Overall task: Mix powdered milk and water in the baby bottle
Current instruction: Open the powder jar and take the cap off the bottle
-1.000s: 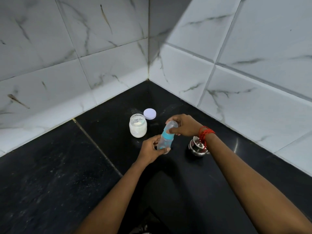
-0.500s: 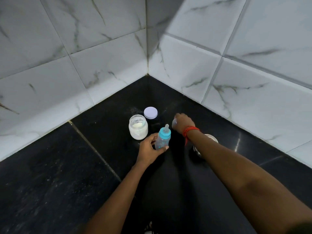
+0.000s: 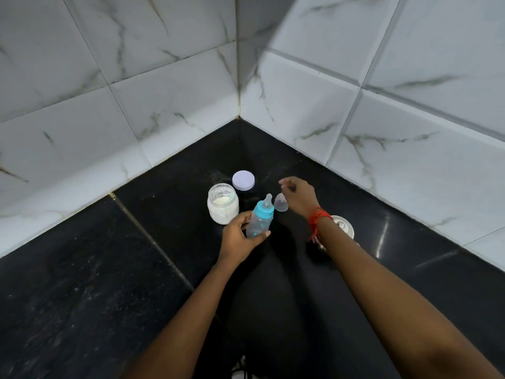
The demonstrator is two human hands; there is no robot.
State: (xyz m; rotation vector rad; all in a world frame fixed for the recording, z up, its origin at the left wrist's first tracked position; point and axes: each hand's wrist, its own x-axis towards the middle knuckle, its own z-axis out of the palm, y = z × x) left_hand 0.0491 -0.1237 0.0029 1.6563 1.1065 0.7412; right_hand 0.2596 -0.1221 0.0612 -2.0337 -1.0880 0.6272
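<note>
Head view, baby bottle in left hand, right hand beside.

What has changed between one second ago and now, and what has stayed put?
The right hand pulled the clear cap off the baby bottle, set it on the counter and let go. The left hand still holds the bottle. The jar and its lid have not moved.

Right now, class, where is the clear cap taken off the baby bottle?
In the head view, the clear cap sits on the black counter just right of the baby bottle, beneath the right hand.
</note>
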